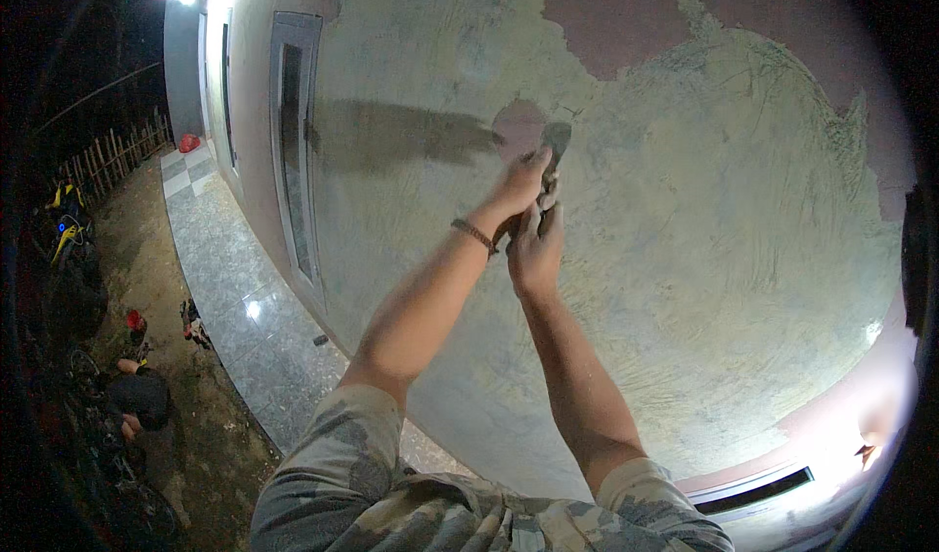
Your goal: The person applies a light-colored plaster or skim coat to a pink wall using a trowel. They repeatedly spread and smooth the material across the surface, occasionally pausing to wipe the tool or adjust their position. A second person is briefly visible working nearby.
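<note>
at the mottled grey-green plastered wall (675, 229), well in from its edge at the grey door frame (309, 73), the right hand (535, 257) is hiding its grip while the left hand (516, 190) is clasping, beside a round pinkish patch (514, 127), a dark flat tool (558, 135) probably needing even pressure.

Above your left hand (514, 184), a mauve patch (514, 128) interrupts the mottled grey-green wall (685, 220); your shirt (328, 459) is camouflage-patterned.

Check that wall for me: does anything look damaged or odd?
Yes, the wall looks patchy: a pinkish patch breaks the pale coating just above the left hand, and a dark band stretches left from it. Whether that band is dampness or shadow, I can't tell.
</note>
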`<state>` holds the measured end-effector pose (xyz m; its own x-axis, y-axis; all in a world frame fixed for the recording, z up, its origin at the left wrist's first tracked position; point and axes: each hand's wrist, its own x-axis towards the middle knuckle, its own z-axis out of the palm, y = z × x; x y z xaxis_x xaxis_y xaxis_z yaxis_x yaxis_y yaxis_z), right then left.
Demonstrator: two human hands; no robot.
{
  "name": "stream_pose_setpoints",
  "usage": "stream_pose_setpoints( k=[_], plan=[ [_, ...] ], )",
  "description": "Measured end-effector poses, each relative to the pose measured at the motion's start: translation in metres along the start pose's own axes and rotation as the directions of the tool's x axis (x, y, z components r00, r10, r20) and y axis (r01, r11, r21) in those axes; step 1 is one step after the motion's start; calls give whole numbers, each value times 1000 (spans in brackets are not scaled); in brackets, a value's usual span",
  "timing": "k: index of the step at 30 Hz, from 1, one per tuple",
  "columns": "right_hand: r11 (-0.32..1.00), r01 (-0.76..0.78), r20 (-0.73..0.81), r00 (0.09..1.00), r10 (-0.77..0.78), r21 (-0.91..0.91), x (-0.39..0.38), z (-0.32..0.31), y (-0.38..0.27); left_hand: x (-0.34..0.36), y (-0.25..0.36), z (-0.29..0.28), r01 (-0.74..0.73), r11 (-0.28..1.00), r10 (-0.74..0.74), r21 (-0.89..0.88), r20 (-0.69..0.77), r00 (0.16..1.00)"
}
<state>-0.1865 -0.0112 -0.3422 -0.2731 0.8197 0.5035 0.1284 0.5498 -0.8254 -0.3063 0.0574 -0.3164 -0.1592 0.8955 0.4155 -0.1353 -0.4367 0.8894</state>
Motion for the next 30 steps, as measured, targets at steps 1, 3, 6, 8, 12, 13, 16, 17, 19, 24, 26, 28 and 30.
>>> stream_pose_setpoints(
  k=[1, 3, 6, 8, 12, 13, 16, 17, 19, 24, 26, 28, 30],
  plan=[
    [998, -43, -20, 999, 45, 54, -9, 3, 8, -11, -14, 3, -58, 993, 63, 100, -48, 997],
    [996, 86, -8, 996, -86, -13, -49, -6, 32, -45, -51, 15, -29, 977, 48, 213, -82, 995],
    [981, -85, -20, 996, 83, -172, -121, -20, 81, -113, -116, 42, 96, 975, -87, 200, -54, 995],
    [972, -187, 28, 982, 185, 143, -164, -31, 110, -156, -149, 62, 125, 981, -117, 149, -62, 991],
    [884, -467, -11, 884, 467, 3, -250, -76, 138, -237, -190, 92, 563, 822, -543, -88, 177, 821],
    [820, -566, -47, 820, 571, 88, -274, -87, 140, -257, -195, 101, 583, 802, -554, -126, 203, 807],
    [726, -656, -214, 755, 620, -208, -330, -122, 137, -287, -196, 117, 498, 832, -553, 244, 295, 779],
    [732, -637, -276, 768, 577, -242, -346, -130, 130, -288, -191, 127, 327, 871, -460, 366, 377, 804],
    [775, -539, -404, 823, 400, -330, -362, -138, 113, -286, -170, 146, 30, 780, -399, 625, 461, 793],
    [818, -568, -769, 563, 302, -94, -358, -182, 59, -237, -80, 222, -470, 799, 40, 375, 746, 665],
    [854, -473, -865, 498, 58, -216, -358, -222, 41, -201, -38, 255, -704, 667, 319, 242, 762, 564],
    [862, -367, -890, 419, -182, -349, -357, -262, 28, -156, 7, 289, -888, 421, 543, 187, 732, 412],
    [858, -386, -913, 355, -201, -339, -355, -299, 15, -106, 59, 327, -974, 89, 671, 207, 710, 212]
  ],
)
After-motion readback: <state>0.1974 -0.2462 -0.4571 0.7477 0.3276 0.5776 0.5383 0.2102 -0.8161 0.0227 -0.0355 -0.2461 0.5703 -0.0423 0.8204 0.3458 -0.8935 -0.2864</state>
